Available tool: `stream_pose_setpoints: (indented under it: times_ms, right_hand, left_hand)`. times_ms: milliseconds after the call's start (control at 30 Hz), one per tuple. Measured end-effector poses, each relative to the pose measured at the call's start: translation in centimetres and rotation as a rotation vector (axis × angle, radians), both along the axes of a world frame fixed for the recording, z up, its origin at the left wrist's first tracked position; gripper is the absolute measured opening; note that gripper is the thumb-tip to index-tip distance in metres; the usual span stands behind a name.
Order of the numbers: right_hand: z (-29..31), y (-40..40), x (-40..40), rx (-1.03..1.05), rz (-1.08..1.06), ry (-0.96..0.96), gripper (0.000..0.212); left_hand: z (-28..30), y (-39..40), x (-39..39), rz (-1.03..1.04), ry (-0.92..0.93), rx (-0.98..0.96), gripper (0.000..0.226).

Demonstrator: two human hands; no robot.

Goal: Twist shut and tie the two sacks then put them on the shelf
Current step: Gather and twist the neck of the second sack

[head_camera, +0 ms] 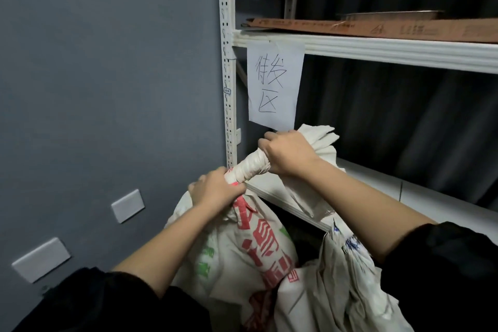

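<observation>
Head view: hands on sack neck

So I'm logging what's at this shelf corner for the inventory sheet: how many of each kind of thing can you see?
Sacks: 2, the red-printed sack gripped by the left hand and right hand, and the blue-printed sack
Paper signs: 1, the paper sign
Wall plates: 2, upper wall plate, lower wall plate
Cardboard sheets: 1, the cardboard sheet
Total: 6

Black sleeves pushed up, forearms bare, no gloves.
</observation>
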State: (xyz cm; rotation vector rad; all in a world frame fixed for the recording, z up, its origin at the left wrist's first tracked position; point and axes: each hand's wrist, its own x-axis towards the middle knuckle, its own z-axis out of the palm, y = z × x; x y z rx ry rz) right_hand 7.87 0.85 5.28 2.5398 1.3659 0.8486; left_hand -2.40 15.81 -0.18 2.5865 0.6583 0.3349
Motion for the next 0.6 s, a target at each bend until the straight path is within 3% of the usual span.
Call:
stream_pose_setpoints:
  times_ms: [100, 333, 467, 600]
  right_hand:
    - [0.1, 0.1, -0.3, 0.057, 0.003, 0.055, 0.03]
    - [-1.0, 0.6, -0.6, 0.151, -0.162, 0.302, 0.029]
    - [-1.7, 0.5, -0.4, 0.239, -0.154, 0.637, 0.043]
    - [-4.0, 0.4, -0.5, 0.441, -0.117, 0.794, 0.052]
  left_hand:
    - [-1.6, -0.1, -0.6, 0.109, -0.049, 0.031, 0.046]
    - [-3.5, 1.0, -0.6, 0.043, -0.098, 0.005, 0.048]
    - [-4.3, 1.3, -0.6, 0.005, -0.261, -0.274, 0.033]
    - [-4.9, 1.4, 0.3, 0.012, -0.436, -0.584, 0.031]
